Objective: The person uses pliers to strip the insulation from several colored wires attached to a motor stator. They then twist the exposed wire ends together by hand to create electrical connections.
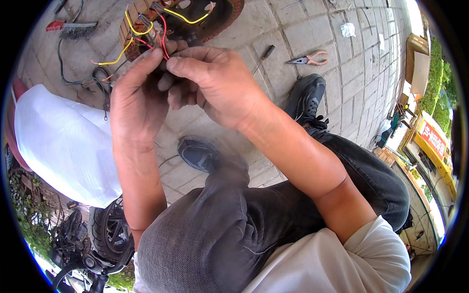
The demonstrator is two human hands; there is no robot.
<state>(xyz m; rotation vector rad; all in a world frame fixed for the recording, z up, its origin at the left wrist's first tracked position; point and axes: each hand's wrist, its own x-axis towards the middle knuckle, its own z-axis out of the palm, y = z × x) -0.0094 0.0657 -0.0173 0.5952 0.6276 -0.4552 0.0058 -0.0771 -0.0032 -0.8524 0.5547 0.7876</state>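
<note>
A round motor stator (225, 22) with a toothed, copper-coloured rim rests at the top of the view, with red and yellow wires coming from its centre. My left hand (137, 97) is closed, thumb and fingers pinching at the red wires (164, 33). From the right, my right hand (220, 80) pinches the same red wires, its thumb tip close to the left thumb. Where the fingers meet, the wire ends are mostly hidden. Yellow wires (195, 22) with bare copper ends curl loose above and beside my hands.
Right of my hands, a screwdriver (266, 53) and orange-handled pliers (309, 59) lie on the paving. A red-handled wire brush (78, 30) and dark cables (61, 63) are at the upper left. A white sack (68, 141) stands beside my left forearm, near a motorbike wheel (111, 229).
</note>
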